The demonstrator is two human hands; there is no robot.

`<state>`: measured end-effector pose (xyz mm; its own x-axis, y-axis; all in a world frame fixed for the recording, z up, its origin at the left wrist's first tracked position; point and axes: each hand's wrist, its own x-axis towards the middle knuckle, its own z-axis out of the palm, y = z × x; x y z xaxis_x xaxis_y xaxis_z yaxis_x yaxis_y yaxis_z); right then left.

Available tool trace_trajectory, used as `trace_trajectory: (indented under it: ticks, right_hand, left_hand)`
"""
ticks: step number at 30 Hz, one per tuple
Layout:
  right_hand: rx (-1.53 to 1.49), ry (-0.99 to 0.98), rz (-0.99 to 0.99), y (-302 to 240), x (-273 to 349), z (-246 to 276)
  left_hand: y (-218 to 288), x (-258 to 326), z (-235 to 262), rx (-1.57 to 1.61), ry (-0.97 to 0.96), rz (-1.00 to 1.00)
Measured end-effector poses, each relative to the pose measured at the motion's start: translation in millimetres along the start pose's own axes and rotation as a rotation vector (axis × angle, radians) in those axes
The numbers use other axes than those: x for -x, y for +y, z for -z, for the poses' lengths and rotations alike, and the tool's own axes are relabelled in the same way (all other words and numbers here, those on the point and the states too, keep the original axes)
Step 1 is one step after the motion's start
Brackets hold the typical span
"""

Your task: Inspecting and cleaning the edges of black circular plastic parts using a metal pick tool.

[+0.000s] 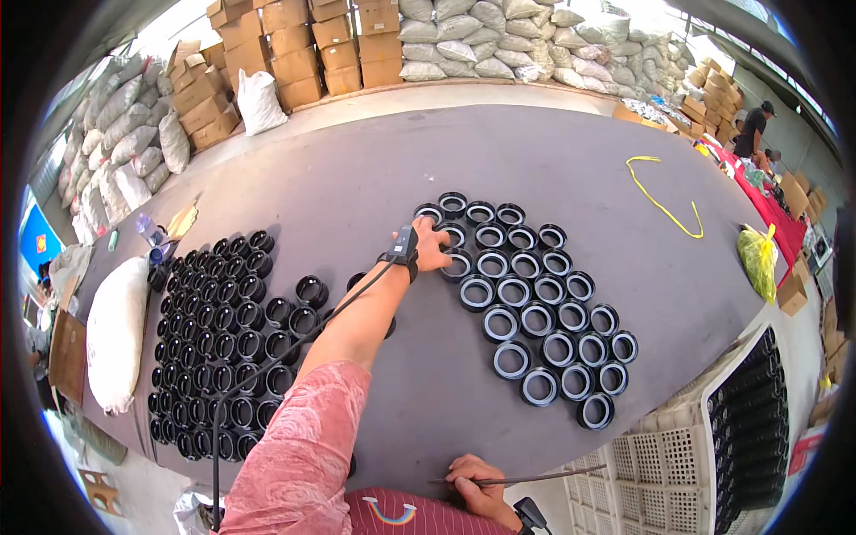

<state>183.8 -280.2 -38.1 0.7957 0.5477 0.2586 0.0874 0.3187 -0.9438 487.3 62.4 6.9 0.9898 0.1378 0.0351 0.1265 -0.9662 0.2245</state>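
My left hand [432, 245] reaches across the table to the left edge of a group of black rings with pale inner rims [493, 263]. Its fingers are spread and touch the rings there, including a black ring [428, 212] at the fingertips. At the near table edge, my right hand [478, 484] is closed around a thin dark rod [553, 477] that sticks out to the right. To the left of my left forearm, many more black rings [227, 316] stand packed in rows, tilted on their sides; the forearm hides some of them.
A white sack [118, 334] lies on the table's left edge. A yellow strap [664, 201] and a yellow-green bag [757, 263] are at the right. A white crate [664, 455] stands at lower right beside stacked black parts. A cable [259, 370] runs along my left arm.
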Motion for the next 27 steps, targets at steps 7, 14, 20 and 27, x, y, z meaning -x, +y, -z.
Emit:
trace_trajectory:
  ticks: [7,14,20,27]
  right_hand:
    - [0.007,0.015,0.049,-0.1,0.7,-2.5]
    - [0.000,0.038,0.013,6.0,0.5,0.8]
    - [0.003,0.056,0.039,5.4,8.7,-3.8]
    - [0.081,0.092,0.046,0.9,12.1,-8.5]
  left_hand:
    - [-18.9,42.3,1.9,0.018,0.036,-0.199]
    - [-6.9,72.4,12.4,0.025,-0.034,-0.267]
    - [-16.1,51.6,1.3,0.006,-0.066,-0.213]
    - [-7.5,56.2,18.1,0.040,-0.182,-0.272]
